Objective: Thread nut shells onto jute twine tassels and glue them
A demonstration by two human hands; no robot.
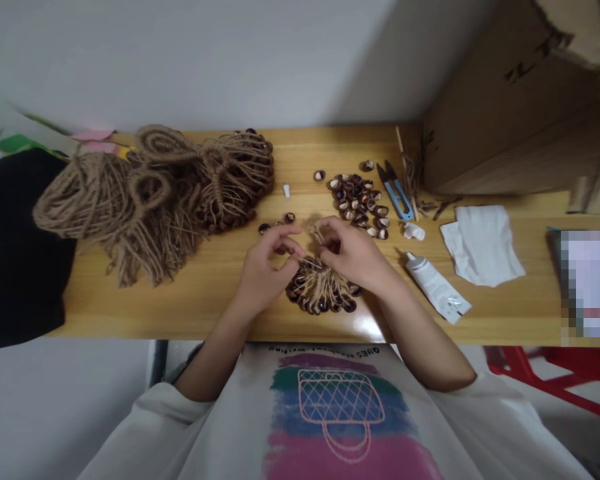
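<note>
A round bundle of twine strands with dark shells at their ends (323,288) lies on the wooden table (190,313) near its front edge. My left hand (271,267) is at the bundle's upper left, its thumb and forefinger curled close to a thin strand. On the other side my right hand (347,250) pinches the twine at the top of the bundle, fingers bent. Just behind my right hand sits a pile of loose half shells (357,200). A single shell (290,217) lies behind my left hand.
Large twine bundles (150,193) cover the left side beside black cloth (25,247). To the right are blue-handled snips (396,192), a glue tube (437,287), white tissue (485,243) and a blurred-out flat object (590,287). A cardboard box (510,120) stands behind them.
</note>
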